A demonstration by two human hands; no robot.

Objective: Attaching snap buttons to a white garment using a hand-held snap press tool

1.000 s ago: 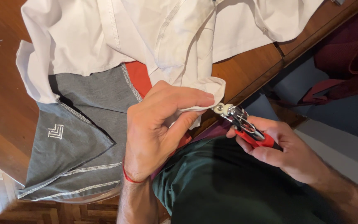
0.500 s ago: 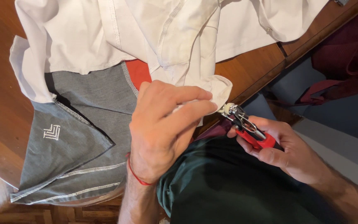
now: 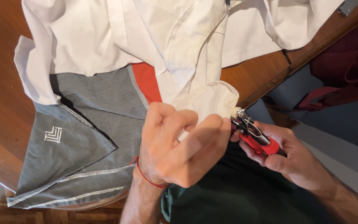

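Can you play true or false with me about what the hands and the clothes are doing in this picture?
1. The right hand holds a tool with red handles. True.
2. The left hand is pinching a bit of the white shirt. True.
3. The grey garment lies on top of the white shirt. False: the white shirt lies over the grey garment's upper edge.
4. The left wrist wears a blue watch. False: it wears a thin red string.
5. The clothes rest on a wooden table. True.
6. The tool's metal tip points away from the shirt. False: the tip sits right at the shirt's edge, by the left fingers.
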